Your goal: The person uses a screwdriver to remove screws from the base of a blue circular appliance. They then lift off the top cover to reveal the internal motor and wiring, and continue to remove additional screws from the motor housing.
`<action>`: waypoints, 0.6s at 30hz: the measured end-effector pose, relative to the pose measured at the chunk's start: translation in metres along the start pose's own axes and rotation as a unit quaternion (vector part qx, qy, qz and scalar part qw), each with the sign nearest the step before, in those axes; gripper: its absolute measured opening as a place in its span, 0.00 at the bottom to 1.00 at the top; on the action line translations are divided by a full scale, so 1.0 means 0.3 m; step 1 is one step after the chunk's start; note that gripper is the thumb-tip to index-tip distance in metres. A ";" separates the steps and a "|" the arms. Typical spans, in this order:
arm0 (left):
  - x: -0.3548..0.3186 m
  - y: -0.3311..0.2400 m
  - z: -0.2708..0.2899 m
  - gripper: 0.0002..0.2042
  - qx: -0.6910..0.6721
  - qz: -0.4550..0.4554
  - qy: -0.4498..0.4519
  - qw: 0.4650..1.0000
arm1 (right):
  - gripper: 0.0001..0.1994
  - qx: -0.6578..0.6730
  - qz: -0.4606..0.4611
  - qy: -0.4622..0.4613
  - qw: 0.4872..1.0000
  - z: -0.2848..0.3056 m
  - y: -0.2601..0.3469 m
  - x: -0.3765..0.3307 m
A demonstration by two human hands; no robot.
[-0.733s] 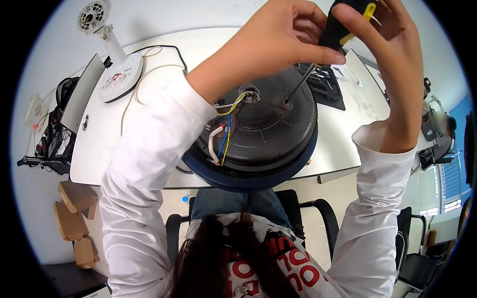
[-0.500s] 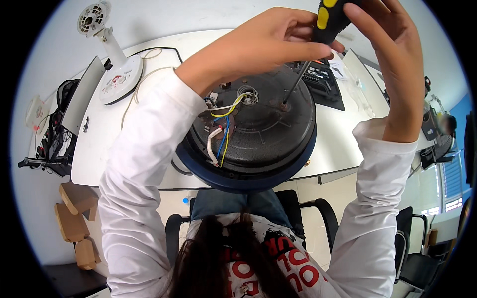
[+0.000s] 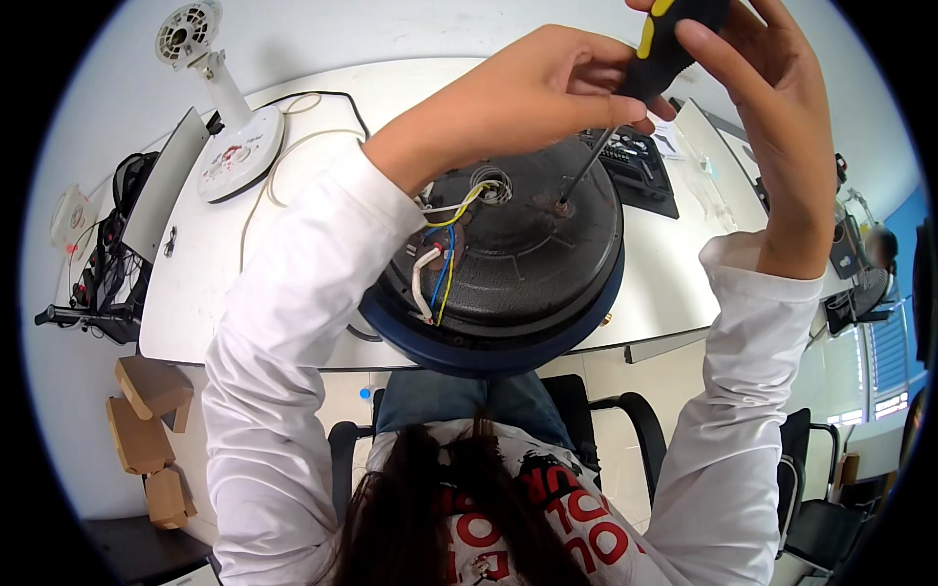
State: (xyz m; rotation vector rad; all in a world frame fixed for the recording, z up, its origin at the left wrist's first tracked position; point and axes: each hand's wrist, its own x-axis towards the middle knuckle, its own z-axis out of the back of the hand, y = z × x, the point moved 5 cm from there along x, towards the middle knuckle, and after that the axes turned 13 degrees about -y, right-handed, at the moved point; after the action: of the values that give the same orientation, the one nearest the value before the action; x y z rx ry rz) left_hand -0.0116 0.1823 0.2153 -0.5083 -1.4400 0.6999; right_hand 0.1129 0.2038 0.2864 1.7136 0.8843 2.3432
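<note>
A black and yellow screwdriver [image 3: 674, 47] slants down with its thin metal shaft reaching a rusty screw spot [image 3: 563, 207] on a round black metal appliance base [image 3: 518, 249]. My right hand [image 3: 767, 83] is wrapped about the top of the handle. Lower down, my left hand [image 3: 562, 88] has its fingers closed around the bottom of the handle, near the shaft. The base lies underside up, with a dark blue rim [image 3: 489, 363] at the table edge. Loose blue, yellow-green and white wires [image 3: 440, 273] stick out of its left part, next to a coiled thin wire [image 3: 491, 184].
Behind the base on the right lies a black tool case [image 3: 640, 171] with small bits. A white stripped fan stand [image 3: 234, 146] with a cable is at the back left of the white table [image 3: 186, 303]. Cardboard boxes [image 3: 147, 430] are on the left; another person [image 3: 874, 269] sits far right.
The screwdriver handle has tilted a little further right and my right hand has turned slightly on it. My left hand and forearm have shifted slightly right, and the base has moved slightly too.
</note>
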 end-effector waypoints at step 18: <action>-0.009 -0.011 0.030 0.18 -0.066 0.028 -0.004 0.997 | 0.32 -0.100 0.016 -0.028 0.995 -0.053 0.063 -0.047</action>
State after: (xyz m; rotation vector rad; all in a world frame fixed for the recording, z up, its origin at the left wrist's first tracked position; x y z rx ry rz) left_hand -0.0199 0.1772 0.2165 -0.6516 -1.4911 0.6555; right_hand 0.1083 0.1761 0.2812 1.7140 0.5950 2.3029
